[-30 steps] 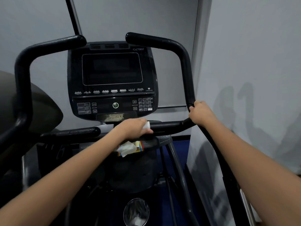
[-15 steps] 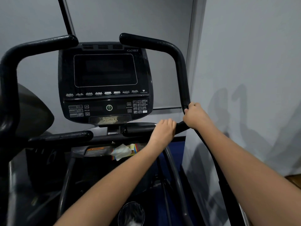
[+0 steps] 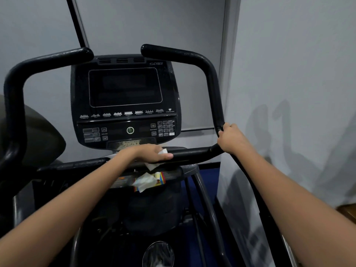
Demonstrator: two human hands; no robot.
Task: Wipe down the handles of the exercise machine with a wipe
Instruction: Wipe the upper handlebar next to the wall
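Two bare forearms reach forward from the bottom of the frame toward the console (image 3: 125, 99) of a black exercise machine. Nearest the camera, below the console, a rounded clear cup holder (image 3: 158, 254) sits low in the machine's frame. Farther up, just beneath the console, a crumpled white wipe packet with coloured stripes (image 3: 149, 181) lies on a small shelf. Directly under the console, the left hand (image 3: 152, 154) is curled over the inner end of the lower right handle (image 3: 192, 153), fingers wrapped round a white wipe (image 3: 162, 151) pressed against the bar; a corner of the wipe hangs below the hand. To the right of the console, the right hand (image 3: 230, 138) grips the bend where that lower handle meets the tall right upright handle (image 3: 213, 89), fingers closed round the tube. To the left of the console, the matching left handle (image 3: 13, 105) loops up and over. The console screen is dark, its keypad and round centre button visible. Behind the console stands a grey wall (image 3: 154, 26).
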